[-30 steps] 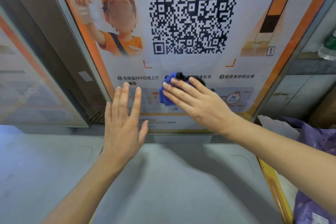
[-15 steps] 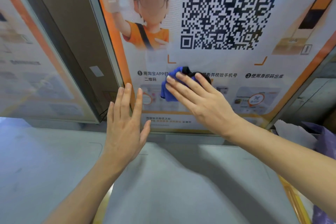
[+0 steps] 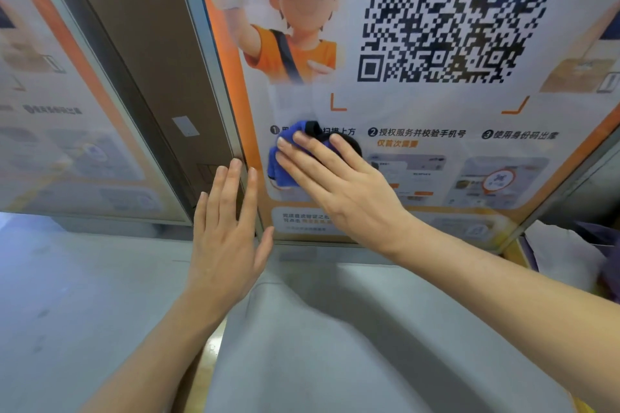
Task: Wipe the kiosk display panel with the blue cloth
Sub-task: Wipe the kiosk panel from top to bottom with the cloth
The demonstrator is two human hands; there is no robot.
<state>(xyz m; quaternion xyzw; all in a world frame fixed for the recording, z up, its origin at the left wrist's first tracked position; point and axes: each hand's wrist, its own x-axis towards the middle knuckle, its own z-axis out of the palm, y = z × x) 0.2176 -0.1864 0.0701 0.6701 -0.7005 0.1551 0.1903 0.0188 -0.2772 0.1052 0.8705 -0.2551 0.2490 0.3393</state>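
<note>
You are pressing the bunched blue microfibre cloth with a black edge (image 3: 285, 161) flat against the glossy kiosk display panel with its orange border and printed poster (image 3: 419, 104), in the panel's lower left area, at about 7 o'clock from the large black QR code (image 3: 453, 13). Your right hand (image 3: 339, 188) is lying over the cloth with fingers straight and spread, pushing it onto the surface rather than clutching it. Your left hand (image 3: 228, 235) is holding nothing; its fingers are extended, the tips reaching the grey metal frame edge (image 3: 214, 54) at 9 o'clock from the cloth.

Step in hand, by judgement: you are wiping the lower instruction strip. The next move is calling for even palm pressure while you are sweeping toward 3 o'clock, across the unwiped step panels, keeping the cloth from slipping out under the fingers.

Legible writing: numbered steps 1, 2 and 3; step 2 is reading "授权服务并校验手机号", step 3 "使用身份码出库". Step 1 is partly covered by the cloth. The smaller print is too blurred to read.
</note>
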